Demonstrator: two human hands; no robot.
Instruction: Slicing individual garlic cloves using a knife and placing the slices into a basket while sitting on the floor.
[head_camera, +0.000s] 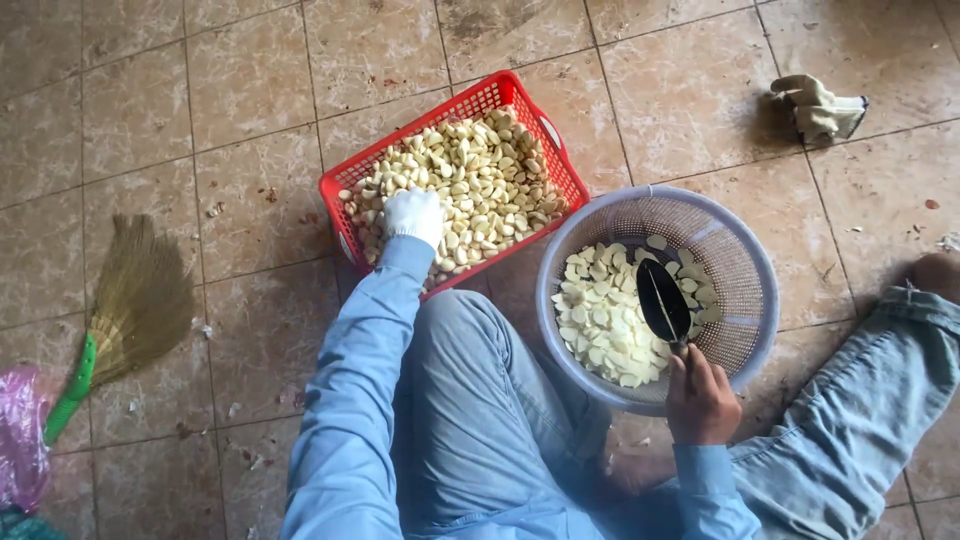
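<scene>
My left hand (414, 214), in a white glove, rests on the pile of peeled garlic cloves (470, 175) inside a red plastic basket (352, 176); whether its fingers hold a clove I cannot tell. My bare right hand (698, 398) grips the handle of a knife (662, 300), whose dark blade points away over a round grey-white colander (742, 256). The colander holds cut garlic pieces (605, 325). Both arms wear light blue sleeves.
I sit on a tiled floor (200, 120) with legs in blue trousers (480, 420). A straw broom with a green handle (120, 320) lies at the left beside a pink bag (20, 440). A crumpled cloth glove (820, 108) lies at the upper right.
</scene>
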